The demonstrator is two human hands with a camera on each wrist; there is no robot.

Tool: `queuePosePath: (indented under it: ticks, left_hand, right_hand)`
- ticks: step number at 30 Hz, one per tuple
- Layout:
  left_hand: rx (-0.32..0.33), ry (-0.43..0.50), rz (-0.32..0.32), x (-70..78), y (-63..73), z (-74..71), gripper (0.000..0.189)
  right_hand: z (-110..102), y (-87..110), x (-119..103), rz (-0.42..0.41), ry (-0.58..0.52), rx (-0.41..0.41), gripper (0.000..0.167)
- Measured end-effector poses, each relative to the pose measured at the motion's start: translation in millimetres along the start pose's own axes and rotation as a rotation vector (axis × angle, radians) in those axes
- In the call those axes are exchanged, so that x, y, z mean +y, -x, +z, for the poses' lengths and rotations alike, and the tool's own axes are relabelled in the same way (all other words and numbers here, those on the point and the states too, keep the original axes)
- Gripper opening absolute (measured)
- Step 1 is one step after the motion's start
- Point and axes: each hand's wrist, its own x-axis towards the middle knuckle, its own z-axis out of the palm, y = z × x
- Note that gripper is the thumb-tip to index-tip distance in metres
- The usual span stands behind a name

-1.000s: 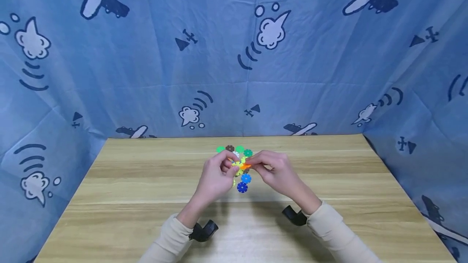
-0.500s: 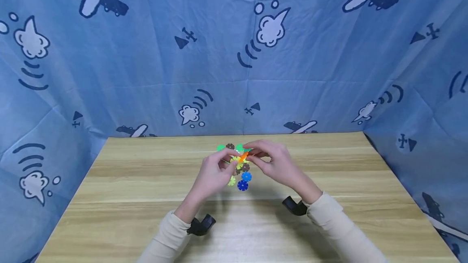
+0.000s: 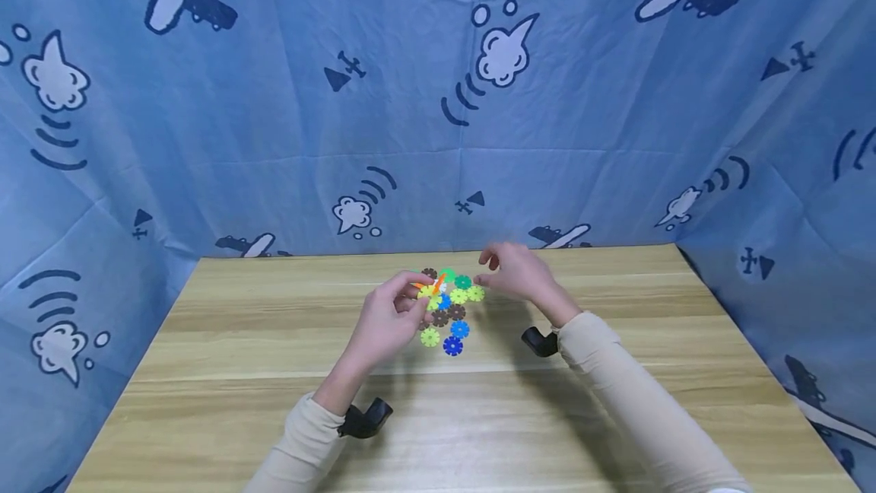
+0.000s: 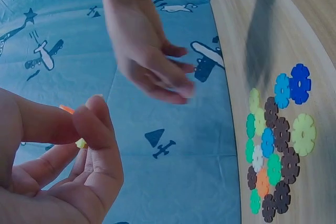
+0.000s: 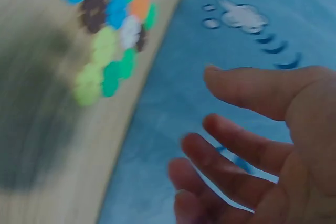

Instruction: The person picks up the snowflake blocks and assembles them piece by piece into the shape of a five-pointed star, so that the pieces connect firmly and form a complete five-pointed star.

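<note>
My left hand (image 3: 386, 318) pinches a yellow notched snowflake disc (image 3: 428, 297) above the table, with orange discs (image 3: 440, 282) seen edge-on joined to it. In the left wrist view the fingers of that hand mostly hide the pieces, leaving a bit of orange (image 4: 66, 109) showing. My right hand (image 3: 520, 272) is raised to the right of the discs, its fingers loosely bent and apart, as the right wrist view shows too. Under and beyond the left hand lie loose discs: a dark blue disc (image 3: 452, 345), a light blue disc (image 3: 460, 329), a dark green disc (image 3: 463, 281) and several brown ones.
The discs lie in a flat cluster on a wood-grain table (image 3: 616, 371), near its back edge. A blue curtain (image 3: 411, 112) with airplane prints hangs behind and at both sides. Each wrist wears a black camera mount (image 3: 366, 418).
The right hand has come off the orange piece and moved up and right. The left hand has shifted slightly left, still holding the joined yellow and orange discs.
</note>
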Motion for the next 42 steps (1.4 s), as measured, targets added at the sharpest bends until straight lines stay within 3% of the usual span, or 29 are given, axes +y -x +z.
queuePosePath:
  ticks: [3,8,14,22,27,30,37,42]
  left_hand:
    - [-0.004,0.007,-0.013,-0.7,-0.6,0.0,0.029]
    - [-0.001,0.028,-0.025,-1.2,-0.2,0.5,0.03]
    - [-0.008,0.066,-0.025,-2.7,0.0,1.6,0.029]
    - [0.009,0.077,-0.03,-2.3,-0.3,0.6,0.029]
    - [0.033,0.095,-0.061,-3.7,-1.1,-1.5,0.028]
    - [0.052,0.08,-0.061,-3.9,-1.2,-0.8,0.026]
    - [0.089,0.048,-0.008,-3.7,-2.6,2.2,0.024]
    - [0.133,-0.004,0.063,-3.1,-4.2,5.9,0.023]
  right_hand:
    - [9.6,-12.4,3.5,0.048,0.067,-0.109,0.04]
    - [27.2,-27.3,7.6,0.069,0.12,-0.187,0.038]
    - [44.5,-36.2,13.4,0.121,0.099,-0.235,0.042]
    - [53.6,-39.1,23.4,0.157,0.008,-0.234,0.04]
    - [57.7,-35.8,29.9,0.132,-0.124,-0.167,0.036]
    - [56.9,-29.1,35.9,0.069,-0.202,-0.102,0.031]
    - [37.1,-6.1,30.3,-0.149,-0.328,0.171,0.012]
    - [17.9,14.8,11.8,-0.381,-0.408,0.367,0.012]
